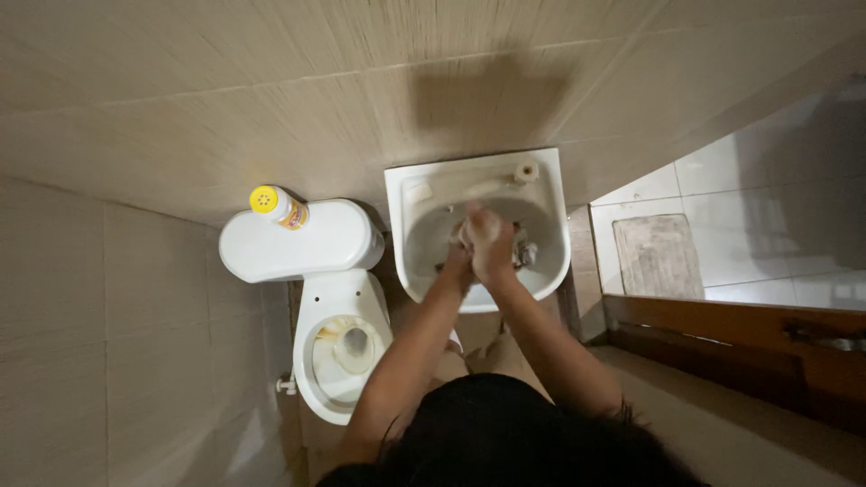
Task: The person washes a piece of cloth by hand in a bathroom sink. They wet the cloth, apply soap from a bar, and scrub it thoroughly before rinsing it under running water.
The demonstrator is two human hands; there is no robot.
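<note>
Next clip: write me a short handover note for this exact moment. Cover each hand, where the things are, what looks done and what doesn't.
Left hand: over the white washbasin, pressed against the right hand; motion blur hides whether it holds anything.
Right hand: raised over the bowl, pale and blurred, maybe soapy; its grip is unreadable.
Things: the tap sits at the basin's right side, with a small round white item on the back rim. A yellow-capped bottle stands on the toilet cistern.
Done: the hands are together at the basin.
Left: the toilet bowl shows brownish stains; the seat is up.
</note>
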